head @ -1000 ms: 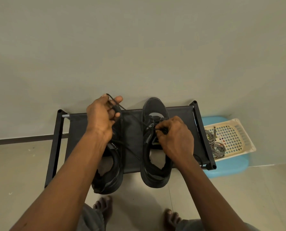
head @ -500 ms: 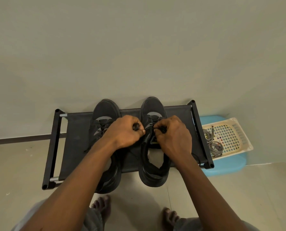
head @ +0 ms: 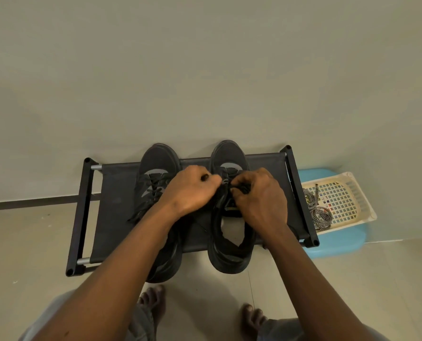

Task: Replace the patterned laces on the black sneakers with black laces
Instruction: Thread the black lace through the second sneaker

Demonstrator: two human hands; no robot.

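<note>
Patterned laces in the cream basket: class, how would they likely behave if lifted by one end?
The patterned laces lie in loose coils in the basket, so they are probably floppy and would dangle. They look thin, so likely very light. The coils overlap, so they might come up tangled together.

Two black sneakers sit side by side on a low black rack (head: 116, 205) against the wall (head: 205, 70), toes toward it. Over the right-hand sneaker (head: 229, 156) the left hand (head: 192, 190) and right hand (head: 259, 200) meet, fingers curled, each pinching the black lace (head: 242, 187). The other sneaker (head: 159, 158) is already laced in black. Patterned laces (head: 320, 214) lie in a cream basket (head: 362, 200) on a blue stool (head: 340, 242) beside the rack.
</note>
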